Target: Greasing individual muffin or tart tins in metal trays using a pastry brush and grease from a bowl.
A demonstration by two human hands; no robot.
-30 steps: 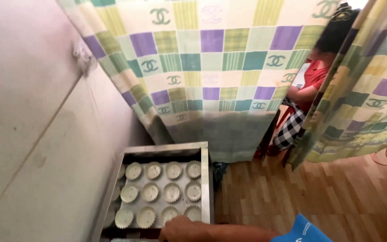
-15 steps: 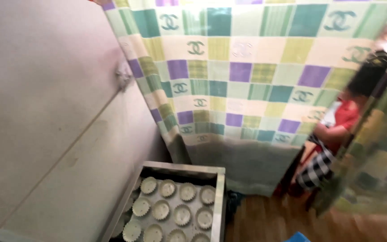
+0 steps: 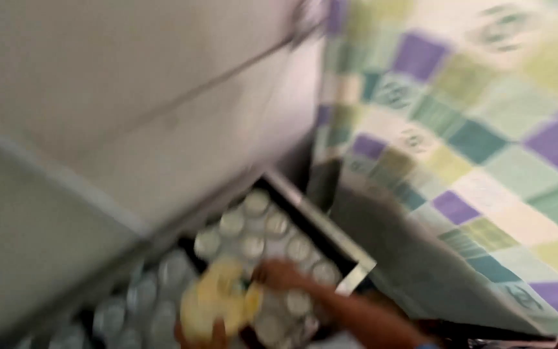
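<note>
Blurry overall: right hand (image 3: 279, 274) reaching over metal tray (image 3: 356, 274) of round pale moulds (image 3: 253, 245), fingers resting on moulds near tray's right edge, curl and grip impossible to tell. Left hand (image 3: 195, 336) at bottom edge, fingers closed under soft yellow lump (image 3: 217, 304) held just above tray's near end. Checked curtain (image 3: 473, 161) hanging beside tray's far corner.

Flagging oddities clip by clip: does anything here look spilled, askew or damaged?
Nothing clearly stands out. The round moulds sit in even rows in the dark metal tray. The right hand reaches over them, beside a yellow object too blurred to identify.
</note>
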